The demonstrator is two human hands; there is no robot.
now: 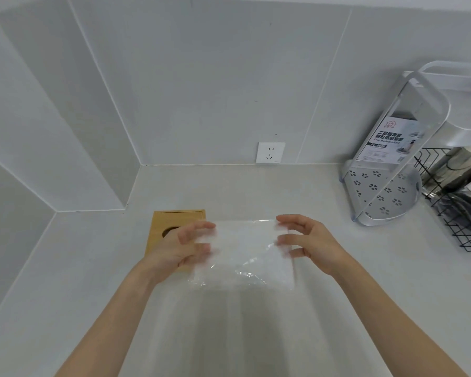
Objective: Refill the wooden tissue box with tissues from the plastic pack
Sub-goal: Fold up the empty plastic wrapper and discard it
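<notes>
Two hands hold the pack (242, 251) in the air above the surface (337, 308), just in front of you. Your left hand (180, 246) has its fingers curled round the pack's left end, and your right hand (307, 240) pinches the right end between thumb and fingers, so each grip is closed on the plastic. The frame is blurred at the fingertips, so how deep either grip sits cannot be told.

The box (174, 227) lies on the surface behind your left hand, partly hidden by it; its round hole faces up and its lid looks closed. It is just beside the pack, to the left and further back.

The step in hand seems to be opening the pack. The wrap looks thin and crinkled, with loose film hanging at the lower edge, so it will likely stretch before it tears. Take hold of the film alone, not the tissues under it, and pull the two ends apart at a seam if you can find one. Keep the pack level and low so the stack does not spill when the wrap gives. Draw the tissues out as one squared block, since a fanned stack will be harder to seat. Open the box first if you need a free hand later.

A white rack (386, 186) and a black wire basket (457, 208) stand well apart at the right; an outlet (270, 152) is on the wall.
</notes>
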